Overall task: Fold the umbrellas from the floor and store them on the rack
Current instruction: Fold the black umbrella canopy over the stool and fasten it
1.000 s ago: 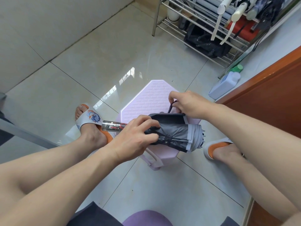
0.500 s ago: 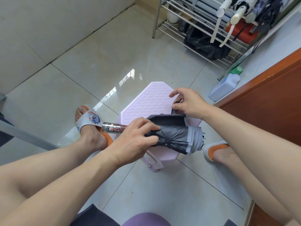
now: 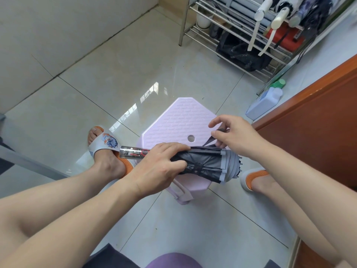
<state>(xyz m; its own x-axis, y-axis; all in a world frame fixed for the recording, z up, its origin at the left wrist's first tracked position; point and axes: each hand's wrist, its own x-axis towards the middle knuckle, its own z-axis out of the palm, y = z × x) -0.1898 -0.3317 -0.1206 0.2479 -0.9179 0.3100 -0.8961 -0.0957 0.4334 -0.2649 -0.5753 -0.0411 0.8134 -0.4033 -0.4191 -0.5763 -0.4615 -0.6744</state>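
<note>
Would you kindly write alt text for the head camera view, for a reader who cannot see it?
A seated person's left hand grips a folded grey umbrella lying across a lilac plastic stool, while the right hand pinches its closing strap. Beyond, on the tiled floor, a metal rack already holds several folded umbrellas.

right hand point(image 3: 234, 135) lifted, strap point(image 3: 214, 138) drawn taut
</note>
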